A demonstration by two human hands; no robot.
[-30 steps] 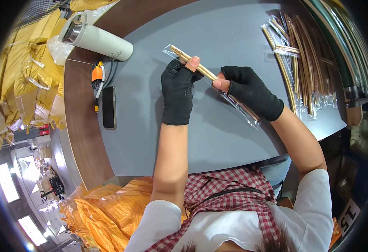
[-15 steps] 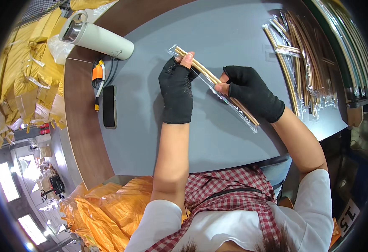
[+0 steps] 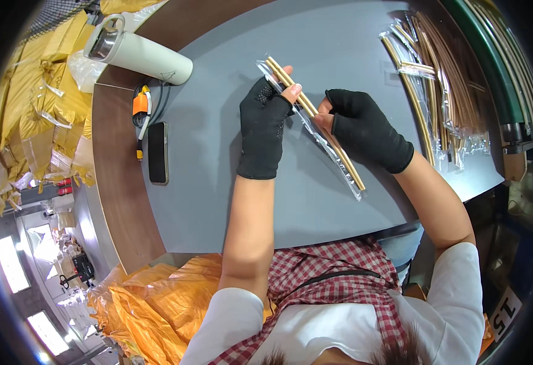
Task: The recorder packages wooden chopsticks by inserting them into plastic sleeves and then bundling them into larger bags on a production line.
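Note:
Between my hands, above the grey tabletop (image 3: 212,213), a few slim light-brown wooden sticks (image 3: 344,159) slant from upper left to lower right. A clear plastic sleeve (image 3: 321,141) runs along their left side; I cannot tell whether they lie fully inside it. My left hand (image 3: 263,125), in a black fingerless glove, is closed around their upper part, with the thumb on top. My right hand (image 3: 367,131), gloved the same way, pinches them near the middle with thumb and fingers. Their lower end sticks out past my right hand.
More wooden sticks in clear plastic (image 3: 428,73) lie in a pile at the right. At the left are a phone (image 3: 158,153), a coiled cable (image 3: 142,109) with an orange tag, and a pale bottle (image 3: 151,58) on its side. A raised brown edge (image 3: 126,182) borders the table.
The upper end of the sticks has shifted up and right, the lower end slightly left, so they stand steeper. My left hand has moved a little right with them.

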